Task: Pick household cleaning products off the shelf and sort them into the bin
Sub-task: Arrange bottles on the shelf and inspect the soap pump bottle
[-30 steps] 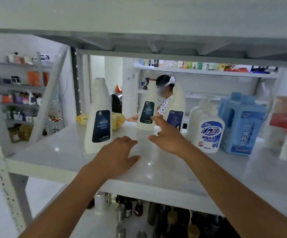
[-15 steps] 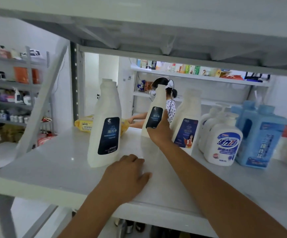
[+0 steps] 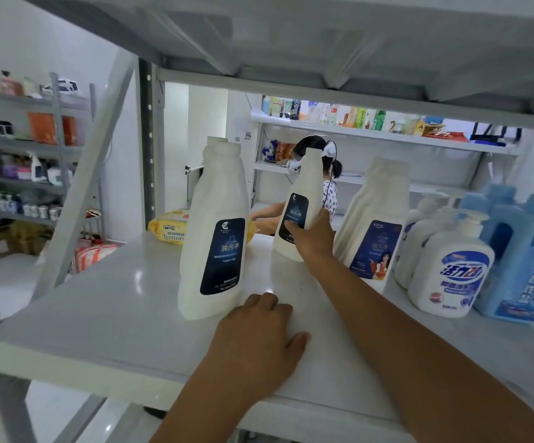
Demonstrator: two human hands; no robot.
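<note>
**Grip on the middle white bottle**

Your right hand (image 3: 312, 239) is wrapped round the tall white plastic bottle with a dark blue label (image 3: 302, 190) at the centre of the frame. The thumb lies across the label and the fingers (image 3: 322, 219) curl round the bottle's right side. That bottle leans a little, top to the right, with its base down at the white shelf board (image 3: 99, 302); you cannot tell whether it touches the board.

Your left hand (image 3: 259, 343) rests palm down on the shelf at lower centre, relaxed and holding nothing. Its fingertips are just beside the foot of a second white bottle of the same kind (image 3: 214, 238), which stands upright left of centre.

A third white bottle with a picture label (image 3: 375, 219) stands just right of your right wrist. Further right stand white pump bottles with blue lettering (image 3: 447, 273) and pale blue jugs (image 3: 521, 251). A yellow soft pack (image 3: 168, 230) lies behind the left bottle.
</note>
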